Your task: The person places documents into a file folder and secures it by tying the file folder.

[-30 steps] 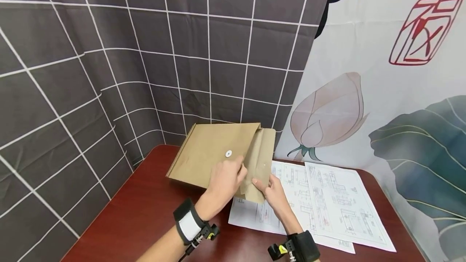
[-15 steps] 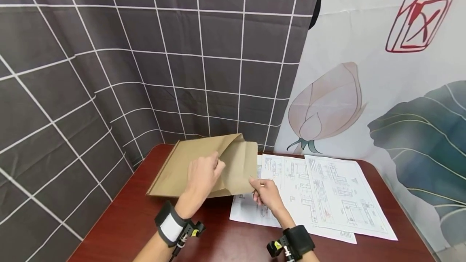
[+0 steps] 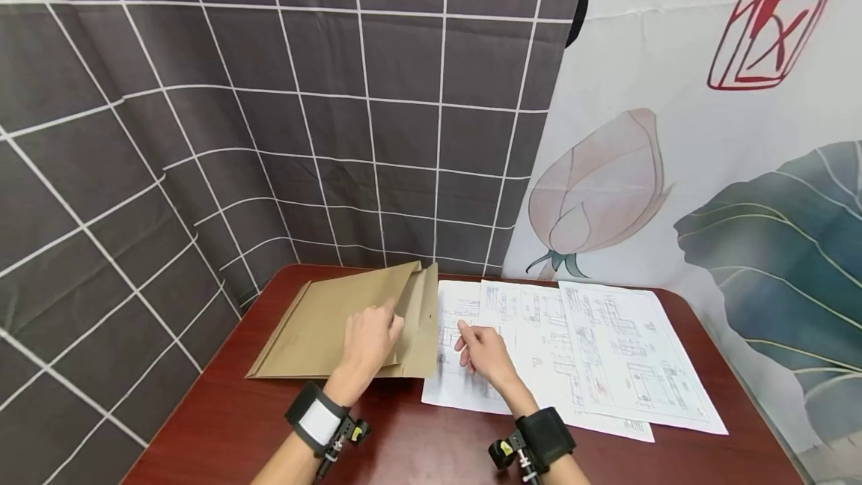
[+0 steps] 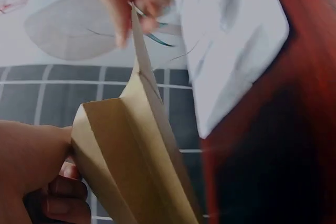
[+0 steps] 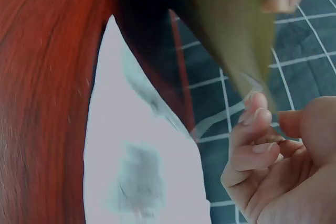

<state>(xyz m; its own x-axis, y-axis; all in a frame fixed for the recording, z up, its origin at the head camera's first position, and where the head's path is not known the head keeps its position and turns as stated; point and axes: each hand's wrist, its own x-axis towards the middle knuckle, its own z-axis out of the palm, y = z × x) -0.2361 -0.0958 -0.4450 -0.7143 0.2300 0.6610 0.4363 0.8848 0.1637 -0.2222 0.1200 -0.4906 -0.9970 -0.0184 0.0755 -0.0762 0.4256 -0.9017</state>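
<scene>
A brown kraft paper document envelope point(image 3: 316, 324) is tilted over the left half of the table, its flap point(image 3: 424, 320) out to the right and its mouth gaping. My left hand point(image 3: 367, 339) grips the envelope at the mouth edge; in the left wrist view, the thumb and curled fingers of that hand point(image 4: 39, 161) hold the near panel. To the right of the flap, my right hand point(image 3: 486, 354) hovers over the papers, holding nothing. The right wrist view shows the right hand's point(image 5: 283, 177) fingers loosely bent, thumb apart from the fingertips, close to the blurred flap corner.
Printed technical drawings point(image 3: 539, 380) overlap on the dark red table point(image 3: 431, 447), with another drawing sheet point(image 3: 640, 365) on top at the right. A grey grid curtain point(image 3: 323, 133) and a white floral curtain point(image 3: 606, 193) stand behind the table's back edge.
The envelope has shifted left and lower with my left hand. My right hand, which pinched the flap corner, has let go, and the flap has swung back upward. More of the drawings shows.
</scene>
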